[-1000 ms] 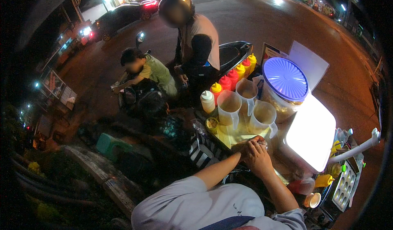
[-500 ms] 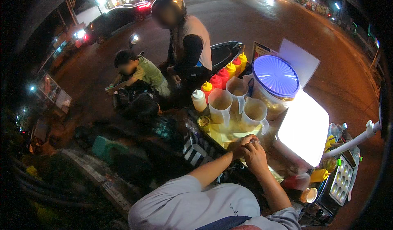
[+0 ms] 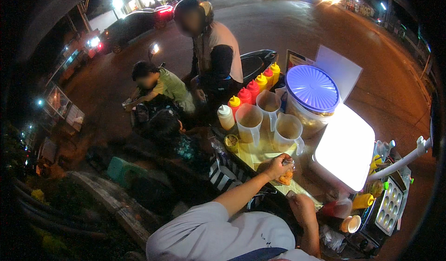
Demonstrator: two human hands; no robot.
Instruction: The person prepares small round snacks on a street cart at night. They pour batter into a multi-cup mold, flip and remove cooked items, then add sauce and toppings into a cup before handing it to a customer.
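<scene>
Over the front edge of the cart top, my left hand (image 3: 277, 167) is closed on the neck of a small clear plastic bag (image 3: 286, 178) with orange food inside. My right hand (image 3: 303, 208) is lower and nearer to me, apart from the bag. Its fingers are curled, and a small greyish thing shows at their tips, too small to name. Just beyond my left hand are three translucent plastic jugs (image 3: 288, 130). A small yellow tub (image 3: 231, 142) sits left of them.
A row of sauce bottles (image 3: 245, 95) lines the far left edge. Behind the jugs stands a large tub with a purple lid (image 3: 312, 88). A bright white box (image 3: 344, 147) is to the right, with a moulded pan (image 3: 390, 205) beyond. People (image 3: 169, 87) wait at the left.
My hands were together at the cart's edge and have parted. The right hand has come down toward me; the left stays up, and the bag of orange food now shows below it.
</scene>
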